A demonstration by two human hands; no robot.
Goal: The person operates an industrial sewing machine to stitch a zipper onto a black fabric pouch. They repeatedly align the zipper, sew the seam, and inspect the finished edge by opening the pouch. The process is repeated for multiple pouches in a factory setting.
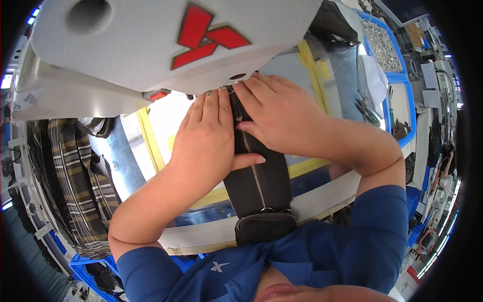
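Observation:
A long black bag piece (pixel 256 186) with a metal zipper (pixel 252 163) lies lengthwise under the head of a white sewing machine (pixel 136 45). My left hand (pixel 207 138) rests flat along its left edge, fingers stretched forward together and thumb reaching across the zipper. On the other side, my right hand (pixel 279 108) lies flat with its fingers extended toward the machine and its thumb beside the zipper. The needle area and the far end of the piece are hidden behind the machine head. At the near end, a small black zipped pouch (pixel 265 227) hangs over the table edge.
Yellow tape strips (pixel 314 75) mark the metal table. Right of it, a blue tray (pixel 385 43) holds many small metal parts, with scissors (pixel 367 111) and a white cloth (pixel 373 75) nearby. Plaid fabric (pixel 75 186) is piled at left. A blue crate (pixel 95 267) stands below.

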